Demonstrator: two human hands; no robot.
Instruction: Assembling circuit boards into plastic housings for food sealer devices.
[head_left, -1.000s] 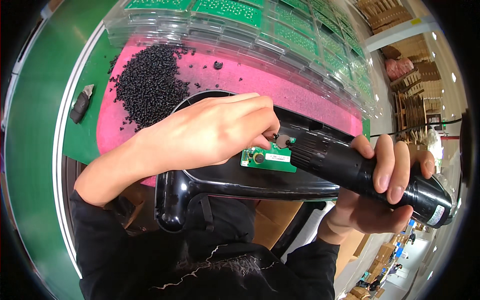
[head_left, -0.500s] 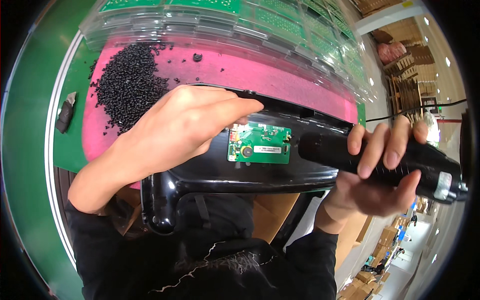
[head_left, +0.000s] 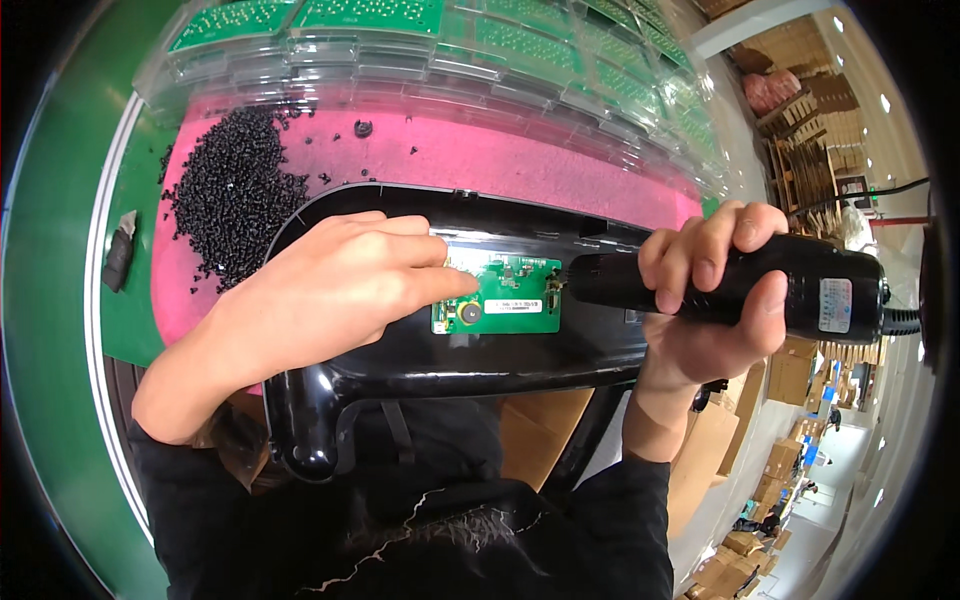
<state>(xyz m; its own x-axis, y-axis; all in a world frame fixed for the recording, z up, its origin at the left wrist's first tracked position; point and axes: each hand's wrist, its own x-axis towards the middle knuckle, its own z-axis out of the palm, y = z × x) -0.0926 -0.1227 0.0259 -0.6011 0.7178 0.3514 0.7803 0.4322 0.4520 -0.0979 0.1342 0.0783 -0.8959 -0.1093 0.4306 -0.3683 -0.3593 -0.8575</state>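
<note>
A black plastic housing point(head_left: 470, 375), long and glossy inside, lies in front of me with a green circuit board point(head_left: 515, 275) in its middle. My left hand point(head_left: 350, 275) reaches over the housing, fingers bent. Its index finger presses on the board's left part, and the thumb is largely hidden beneath. My right hand point(head_left: 715, 275) is wrapped round a corded electric screwdriver point(head_left: 800, 290), black and held almost level. The screwdriver's narrow front end points left at the board's right edge. Whether its bit touches a screw there is too small to tell.
To the left, a heap of small black screws point(head_left: 235, 190) covers part of the pink mat point(head_left: 480, 150). Clear plastic trays point(head_left: 480, 65) with green boards are stacked along the far side. A small dark object point(head_left: 120, 255) lies on the green table. Cardboard boxes point(head_left: 795, 370) stand at right.
The screwdriver has moved left, bringing its front end to the board's right edge. My left index finger has come down onto the board. The view has shifted slightly.
</note>
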